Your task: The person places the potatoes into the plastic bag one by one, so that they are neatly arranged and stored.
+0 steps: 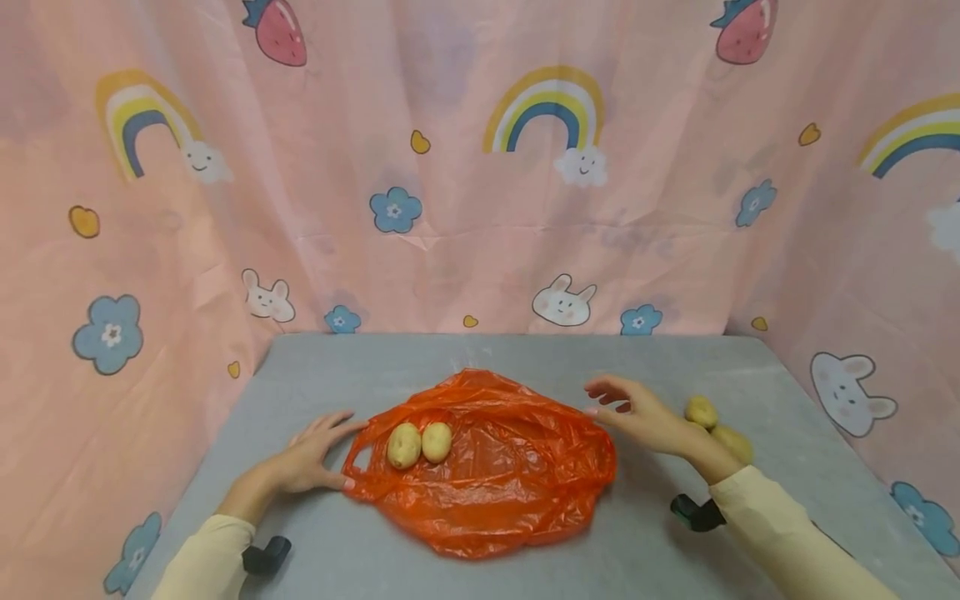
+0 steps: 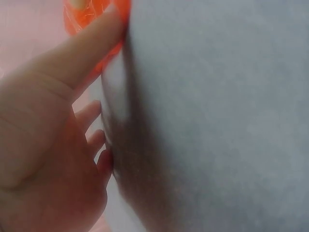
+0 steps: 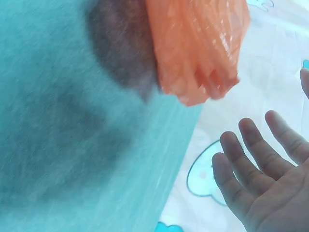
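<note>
An orange-red plastic bag (image 1: 487,500) lies spread on the grey tabletop, one handle loop at its left end. Two potatoes, a left one (image 1: 404,446) and a right one (image 1: 437,442), sit side by side on its left part. My left hand (image 1: 311,458) rests at that end with fingers spread; its thumb (image 2: 91,46) touches the bag's edge. Over at the right end, my right hand (image 1: 637,412) hovers with fingers loosely extended. In the right wrist view its palm and fingers (image 3: 270,179) hold nothing, apart from the crumpled bag end (image 3: 198,53).
More potatoes (image 1: 701,411) lie on the table (image 1: 360,358) to the right, partly hidden behind my right forearm. A pink patterned curtain (image 1: 465,267) encloses the table at the back and both sides. Black wrist devices (image 1: 267,556) hang below both wrists.
</note>
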The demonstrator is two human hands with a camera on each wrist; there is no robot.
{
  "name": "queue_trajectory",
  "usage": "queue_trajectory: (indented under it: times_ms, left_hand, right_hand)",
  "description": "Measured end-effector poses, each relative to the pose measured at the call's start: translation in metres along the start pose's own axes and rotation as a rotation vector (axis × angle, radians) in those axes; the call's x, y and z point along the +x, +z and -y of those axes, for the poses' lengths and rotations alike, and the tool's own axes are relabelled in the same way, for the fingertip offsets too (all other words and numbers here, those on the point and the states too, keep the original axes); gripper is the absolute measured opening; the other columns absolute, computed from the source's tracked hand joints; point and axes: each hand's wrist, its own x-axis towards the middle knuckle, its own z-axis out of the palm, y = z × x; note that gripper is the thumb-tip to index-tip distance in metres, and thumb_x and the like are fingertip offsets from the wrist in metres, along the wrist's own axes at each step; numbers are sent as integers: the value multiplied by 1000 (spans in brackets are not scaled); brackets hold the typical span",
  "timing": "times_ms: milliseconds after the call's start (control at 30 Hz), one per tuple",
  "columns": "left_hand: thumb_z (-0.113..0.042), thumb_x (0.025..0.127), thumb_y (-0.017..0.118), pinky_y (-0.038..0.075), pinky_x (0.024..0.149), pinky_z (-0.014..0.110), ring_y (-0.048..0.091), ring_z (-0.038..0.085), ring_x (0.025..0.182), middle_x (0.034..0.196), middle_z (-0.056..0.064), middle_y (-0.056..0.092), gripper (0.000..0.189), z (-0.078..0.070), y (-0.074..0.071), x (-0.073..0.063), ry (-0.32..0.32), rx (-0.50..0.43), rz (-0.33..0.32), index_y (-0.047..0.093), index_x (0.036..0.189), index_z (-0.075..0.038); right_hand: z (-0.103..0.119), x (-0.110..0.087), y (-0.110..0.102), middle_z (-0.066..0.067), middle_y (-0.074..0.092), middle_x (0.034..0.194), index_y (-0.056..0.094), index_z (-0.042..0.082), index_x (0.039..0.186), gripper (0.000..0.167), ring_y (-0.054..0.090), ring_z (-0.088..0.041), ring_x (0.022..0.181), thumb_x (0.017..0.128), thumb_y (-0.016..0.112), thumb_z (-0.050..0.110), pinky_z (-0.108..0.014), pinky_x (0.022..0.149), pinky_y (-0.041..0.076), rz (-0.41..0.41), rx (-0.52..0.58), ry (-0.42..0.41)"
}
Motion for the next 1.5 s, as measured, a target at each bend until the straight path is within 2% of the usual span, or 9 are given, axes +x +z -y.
queue_trajectory:
  times_ms: [267, 467, 800, 933, 1033, 1167, 1333, 1433, 1500]
  left_hand:
    - [-40, 76, 86, 17, 107, 83, 20, 54, 148, 163, 23, 26, 89, 1, 0, 2, 3, 4, 0, 45, 152, -17]
    - [-41, 75, 86, 18, 107, 82, 21, 54, 148, 164, 23, 27, 90, 2, 0, 1, 0, 5, 1, 45, 152, -18]
    - [-42, 75, 85, 18, 108, 82, 21, 53, 149, 164, 22, 26, 91, 1, 1, 2, -9, 1, 9, 45, 153, -18]
    - [-42, 76, 85, 18, 108, 81, 21, 53, 149, 164, 22, 26, 91, 1, 1, 2, -4, 8, 2, 45, 153, -18]
    - [-42, 76, 85, 18, 108, 81, 21, 54, 149, 164, 22, 27, 90, 2, 0, 1, 1, 8, -2, 45, 152, -17]
    - [-42, 76, 85, 16, 108, 83, 20, 54, 149, 164, 23, 27, 90, 0, -2, 0, 1, 4, -1, 45, 152, -17]
    - [-41, 76, 85, 17, 107, 83, 20, 55, 148, 164, 23, 26, 90, 1, -2, 1, 9, 11, -7, 45, 152, -17]
    - [-40, 76, 85, 18, 107, 83, 21, 55, 148, 164, 23, 26, 90, 1, -1, 1, 13, 13, -8, 45, 152, -16]
    - [-41, 76, 85, 18, 107, 82, 21, 54, 148, 164, 23, 26, 90, 2, 0, 1, 12, 7, -7, 45, 152, -16]
  right_hand:
    - [-12, -11, -8, -24, 63, 132, 58, 0, 132, 42, 61, -39, 115, 99, 64, 26, -52, 94, 52, -33, -24, 58]
    - [-19, -20, -12, -25, 63, 130, 59, -1, 130, 39, 62, -37, 113, 99, 65, 22, -51, 91, 54, -49, -36, 71]
    - [-33, -36, -21, -25, 64, 129, 59, -1, 131, 40, 64, -36, 111, 99, 65, 23, -57, 91, 54, -71, -83, 93]
    - [-35, -39, -25, -24, 66, 129, 61, 1, 130, 40, 66, -34, 109, 98, 66, 25, -48, 88, 57, -92, -130, 96]
    - [-36, -41, -27, -26, 65, 129, 60, -1, 132, 43, 65, -36, 109, 98, 66, 25, -46, 87, 57, -102, -129, 100]
    - [-39, -47, -31, -29, 62, 132, 57, -4, 133, 44, 63, -39, 112, 100, 64, 24, -60, 92, 54, -110, -100, 112]
    - [-45, -53, -37, -29, 62, 131, 58, -4, 132, 41, 62, -41, 111, 100, 63, 22, -66, 95, 50, -130, -99, 100]
    - [-48, -56, -40, -28, 63, 131, 58, -5, 132, 41, 63, -40, 110, 100, 63, 21, -62, 95, 52, -132, -107, 99]
    - [-50, -57, -42, -27, 63, 131, 58, -4, 132, 42, 63, -38, 110, 100, 63, 22, -52, 94, 55, -129, -115, 107]
